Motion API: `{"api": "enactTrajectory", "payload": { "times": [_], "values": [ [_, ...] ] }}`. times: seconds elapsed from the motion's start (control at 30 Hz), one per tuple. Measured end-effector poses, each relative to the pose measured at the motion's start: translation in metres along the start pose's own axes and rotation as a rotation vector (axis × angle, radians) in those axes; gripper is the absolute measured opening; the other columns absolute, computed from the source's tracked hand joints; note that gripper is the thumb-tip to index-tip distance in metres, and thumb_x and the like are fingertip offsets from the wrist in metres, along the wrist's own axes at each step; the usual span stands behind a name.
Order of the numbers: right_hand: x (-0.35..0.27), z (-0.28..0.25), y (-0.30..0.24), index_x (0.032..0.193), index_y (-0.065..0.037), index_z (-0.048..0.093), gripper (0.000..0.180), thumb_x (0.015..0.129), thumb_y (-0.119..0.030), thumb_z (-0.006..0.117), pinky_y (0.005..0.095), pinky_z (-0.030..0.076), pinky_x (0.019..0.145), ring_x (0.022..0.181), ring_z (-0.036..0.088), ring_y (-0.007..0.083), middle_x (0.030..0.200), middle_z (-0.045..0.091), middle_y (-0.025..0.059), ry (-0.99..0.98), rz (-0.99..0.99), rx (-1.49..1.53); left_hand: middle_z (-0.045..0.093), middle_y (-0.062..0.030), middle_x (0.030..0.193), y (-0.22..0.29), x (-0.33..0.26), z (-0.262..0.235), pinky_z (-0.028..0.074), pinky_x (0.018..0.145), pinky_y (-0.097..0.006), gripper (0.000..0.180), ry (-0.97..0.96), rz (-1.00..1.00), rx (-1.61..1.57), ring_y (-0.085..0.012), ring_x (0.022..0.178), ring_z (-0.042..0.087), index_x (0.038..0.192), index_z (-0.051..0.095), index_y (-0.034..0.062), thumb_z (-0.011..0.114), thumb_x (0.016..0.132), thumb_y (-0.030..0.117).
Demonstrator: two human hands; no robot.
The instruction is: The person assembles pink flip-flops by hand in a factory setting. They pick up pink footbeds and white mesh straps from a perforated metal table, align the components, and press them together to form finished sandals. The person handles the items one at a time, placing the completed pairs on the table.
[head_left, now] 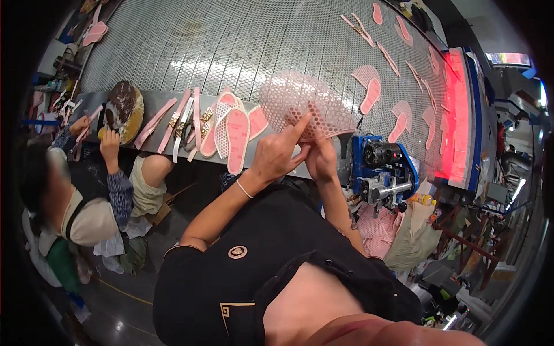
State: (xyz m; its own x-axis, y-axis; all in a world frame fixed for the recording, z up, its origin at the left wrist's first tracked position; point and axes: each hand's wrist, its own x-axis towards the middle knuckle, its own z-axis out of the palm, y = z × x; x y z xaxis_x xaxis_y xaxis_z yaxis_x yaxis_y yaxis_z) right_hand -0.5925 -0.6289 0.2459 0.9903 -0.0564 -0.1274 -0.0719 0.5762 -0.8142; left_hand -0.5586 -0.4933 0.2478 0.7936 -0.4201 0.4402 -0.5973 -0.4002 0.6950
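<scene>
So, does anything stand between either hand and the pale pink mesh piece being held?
Nothing visible does: the left hand has its index finger against the pink mesh piece, and the right hand holds its lower edge. The blue machine sits off to the right, not between them.

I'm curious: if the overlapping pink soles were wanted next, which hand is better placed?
Probably the left hand: it's nearer the soles, while the right hand is farther off, at the mesh.
</scene>
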Motion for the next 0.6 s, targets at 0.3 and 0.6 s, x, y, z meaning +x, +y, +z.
{"api": "enactTrajectory", "payload": {
  "times": [0.3,0.6],
  "values": [
    [0.052,0.081,-0.013,0.15,-0.002,0.011,0.069,0.098,-0.035,0.042,0.0406,0.024,0.112,0.139,0.027,0.0288,0.152,0.024,0.0174,-0.103,-0.075,0.013,0.045,-0.0021,0.06,-0.05,0.049,-0.052,0.039,0.044,-0.032,0.063,0.183,0.141,-0.129,-0.0174,0.045,0.046,0.134,0.052,0.0126,0.069,0.074,0.006],
    [0.089,0.086,-0.006,0.149,-0.009,0.02,0.058,0.1,-0.038,0.033,0.0465,0.02,0.115,0.139,0.028,0.0307,0.151,0.029,0.0142,0.012,0.028,0.202,0.044,-0.0014,0.058,-0.085,0.08,-0.064,0.037,0.042,-0.032,0.056,0.142,0.062,-0.158,-0.0159,0.043,0.044,0.128,0.058,0.011,0.067,0.074,0.001]
  ]
}}
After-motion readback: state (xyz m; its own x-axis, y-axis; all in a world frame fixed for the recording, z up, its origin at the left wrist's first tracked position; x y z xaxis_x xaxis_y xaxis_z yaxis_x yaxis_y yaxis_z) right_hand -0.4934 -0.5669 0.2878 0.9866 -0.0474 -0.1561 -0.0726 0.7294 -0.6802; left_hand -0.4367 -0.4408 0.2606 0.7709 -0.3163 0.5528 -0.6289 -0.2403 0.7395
